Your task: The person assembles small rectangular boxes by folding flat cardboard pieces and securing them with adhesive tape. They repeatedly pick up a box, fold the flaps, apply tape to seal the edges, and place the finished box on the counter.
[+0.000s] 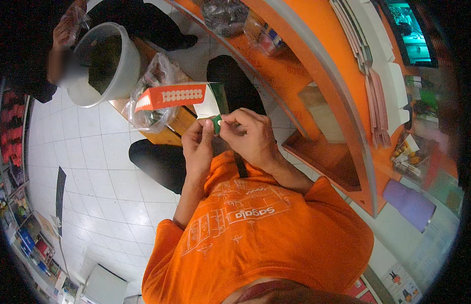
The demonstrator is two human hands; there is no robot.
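Note:
My left hand point(197, 142) and my right hand point(251, 136) meet in front of my body, fingertips pinched together. Between them is a small flat green piece point(216, 121) with a white spot, gripped from both sides; its exact kind is too small to make out. Just beyond the fingers stands an open carton point(169, 96), red-orange with rows of pale round shapes on one side, a white inside and a green panel. A clear plastic bag point(149, 119) lies crumpled behind and beside the carton, on a wooden bench point(164, 136).
Beyond the bench, at upper left, is a translucent white tub point(125, 66), with another person's hand point(65, 30) close to it. An orange curved counter point(316, 55) with shelves rises on my right. A purple cup-shaped container point(408, 202) lies at the right.

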